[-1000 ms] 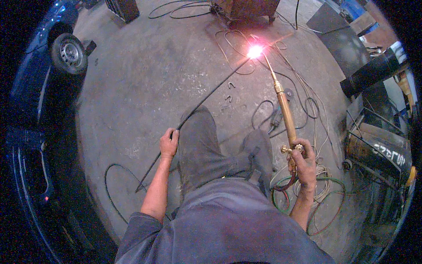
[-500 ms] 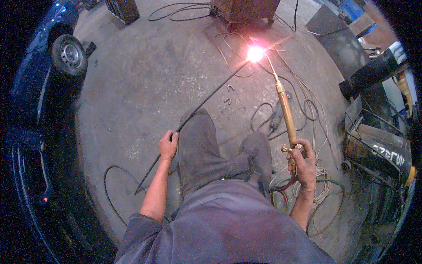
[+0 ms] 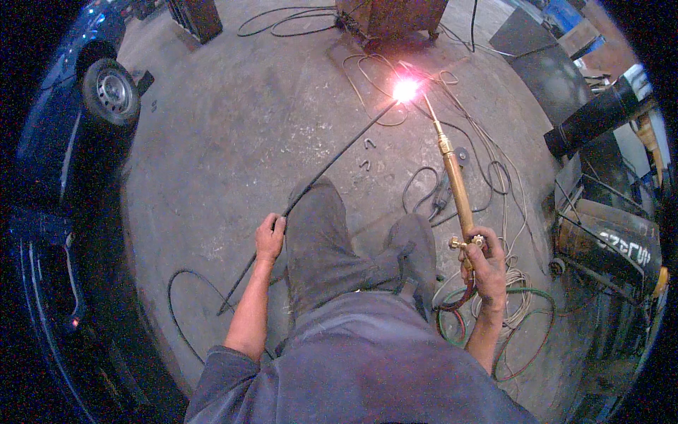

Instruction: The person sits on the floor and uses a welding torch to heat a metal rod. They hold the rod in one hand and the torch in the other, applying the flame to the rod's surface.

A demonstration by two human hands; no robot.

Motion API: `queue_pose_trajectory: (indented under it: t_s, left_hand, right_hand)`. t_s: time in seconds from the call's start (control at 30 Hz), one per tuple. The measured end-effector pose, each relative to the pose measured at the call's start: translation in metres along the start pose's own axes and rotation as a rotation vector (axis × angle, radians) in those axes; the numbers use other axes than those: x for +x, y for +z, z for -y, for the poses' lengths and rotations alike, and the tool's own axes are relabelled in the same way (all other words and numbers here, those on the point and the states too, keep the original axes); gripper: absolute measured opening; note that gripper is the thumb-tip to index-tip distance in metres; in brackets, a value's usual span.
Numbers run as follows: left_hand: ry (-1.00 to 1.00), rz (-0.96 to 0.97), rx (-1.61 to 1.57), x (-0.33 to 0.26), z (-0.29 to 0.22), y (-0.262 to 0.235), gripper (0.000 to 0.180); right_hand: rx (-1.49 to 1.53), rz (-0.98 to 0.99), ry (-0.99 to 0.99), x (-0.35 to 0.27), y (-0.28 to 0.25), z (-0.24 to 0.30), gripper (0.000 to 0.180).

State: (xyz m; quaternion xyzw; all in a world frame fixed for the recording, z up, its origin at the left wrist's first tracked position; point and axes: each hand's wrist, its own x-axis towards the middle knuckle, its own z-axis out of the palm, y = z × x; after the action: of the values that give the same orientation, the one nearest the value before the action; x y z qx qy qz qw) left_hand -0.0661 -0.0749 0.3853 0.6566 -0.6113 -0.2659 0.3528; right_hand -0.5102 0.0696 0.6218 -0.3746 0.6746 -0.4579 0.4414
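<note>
Left hand clenched on the rod, right hand gripping the torch. Flame meets rod tip at upper middle. I'd say keep heat steady on one spot.

Right hand aims brass torch; left hand apparently grips rod.

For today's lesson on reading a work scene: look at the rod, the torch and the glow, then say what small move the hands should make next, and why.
Probably hold steady and keep the flame on the rod's far end. The left hand grips the thin dark rod mid-length; the right hand grips the brass torch. Torch tip and rod end meet at the bright glow, so heating looks under way.
</note>
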Motion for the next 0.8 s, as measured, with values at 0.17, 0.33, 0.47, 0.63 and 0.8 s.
queue_pose_trajectory:
  t_s: [0.17, 0.33, 0.47, 0.63, 0.8]
  left_hand:
    - [-0.028, 0.038, -0.028, 0.005, 0.015, 0.006, 0.034]
    - [-0.100, 0.012, -0.066, -0.007, 0.007, -0.006, 0.031]
    - [-0.115, -0.011, -0.131, -0.008, 0.007, 0.005, 0.034]
    - [-0.113, 0.090, -0.005, -0.009, 0.006, 0.005, 0.042]
    - [-0.070, 0.186, 0.033, -0.016, 0.011, -0.009, 0.037]
  right_hand:
    - [0.032, -0.017, -0.013, 0.006, 0.002, -0.001, 0.028]
    - [-0.008, -0.022, -0.048, 0.010, 0.015, 0.005, 0.025]
    - [0.006, -0.064, 0.022, 0.012, -0.006, -0.018, 0.030]
    - [-0.037, -0.028, -0.068, 0.001, -0.010, -0.030, 0.032]
    - [-0.085, 0.017, -0.045, 0.008, -0.022, -0.033, 0.029]
